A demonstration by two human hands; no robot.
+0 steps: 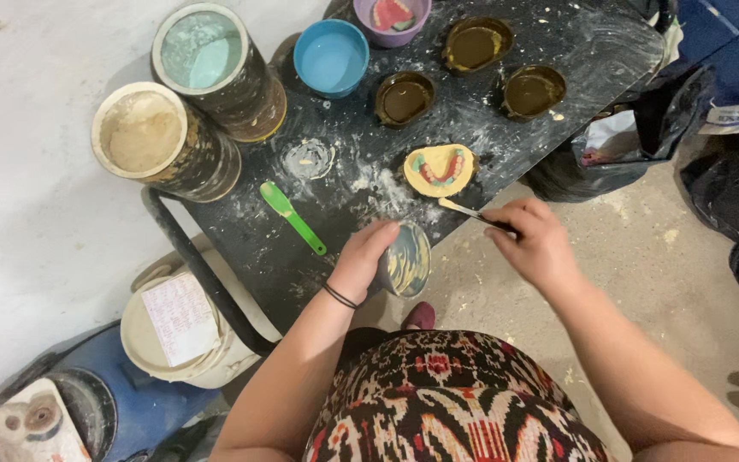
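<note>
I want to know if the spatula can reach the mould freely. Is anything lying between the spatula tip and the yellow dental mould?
Nothing visible. The right hand holds the spatula, its tip just short of the yellow mould's lower edge, only bare dusty table between. The left hand tilts the mixing bowl below.

Black desk (558,51), streaked with white powder. Yellow mould (440,169) set with a pink-and-green arch. Bright green spatula (292,218). Blue bowl (330,56); purple bowl (392,19); three dark olive-brown cups (404,97). Two dark tubs: one (207,51) holding pale turquoise powder, one (145,133) beige. Garment (446,402) patterned red, black and cream.
</note>
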